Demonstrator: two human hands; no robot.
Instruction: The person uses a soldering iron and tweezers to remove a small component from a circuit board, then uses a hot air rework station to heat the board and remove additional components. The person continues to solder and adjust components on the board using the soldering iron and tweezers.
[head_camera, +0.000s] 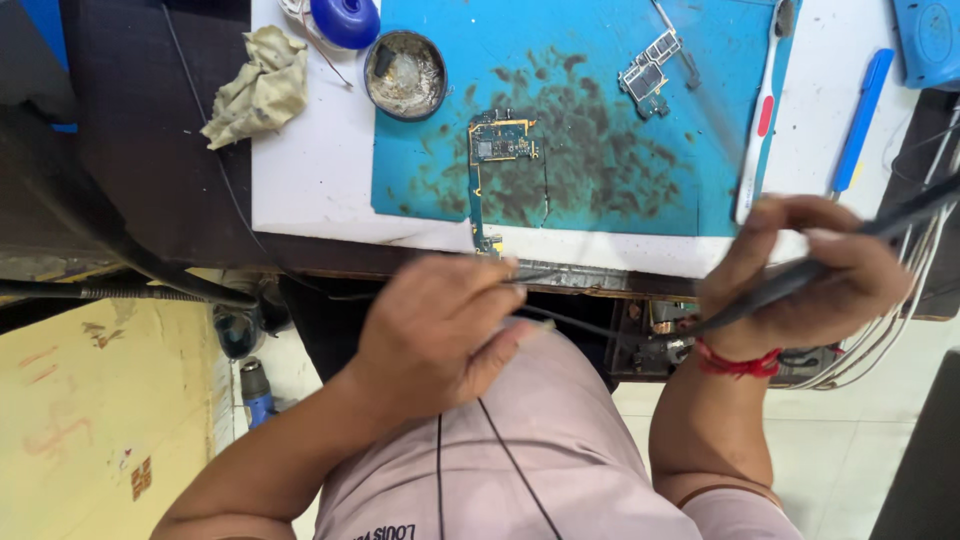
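My left hand (435, 330) hovers just off the bench's front edge, fingers pinched on thin metal tweezers (532, 274) that point right. My right hand (800, 275), with a red thread at the wrist, grips a dark pen-shaped soldering tool (905, 212). Its tip (690, 328) slants down-left, below the bench edge. A long, narrow blue circuit board (498, 140) lies on the stained blue mat (600, 200), beyond both hands. A smaller board (648, 72) with metal shields lies farther back on the mat.
A round tin of paste (405, 72) and a crumpled cloth (262, 85) sit at the back left. To the right of the mat lie a white toothbrush (760, 110) and a blue-handled tool (860, 120). Cables (920, 290) hang by the right hand.
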